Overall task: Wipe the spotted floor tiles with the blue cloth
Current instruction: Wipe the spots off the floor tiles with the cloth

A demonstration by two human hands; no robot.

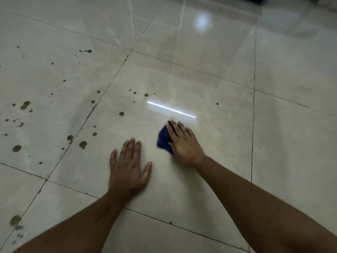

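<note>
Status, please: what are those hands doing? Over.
Right hand flat on blue cloth, pressing it to floor tile. Left hand flat on same tile. Brown spots mostly left of hands, unwiped. Nothing in the way.

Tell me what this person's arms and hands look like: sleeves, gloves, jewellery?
Both are bare. The left hand and right hand wear no gloves or visible rings; the forearms show no sleeves, watch or bands. Fingernails look short. The right hand is slightly blurred.

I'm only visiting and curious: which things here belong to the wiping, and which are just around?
In the job: blue cloth; right hand pressing it; dark spots; floor tiles.
Just around: left hand flat on a tile; bright glare streak.
</note>
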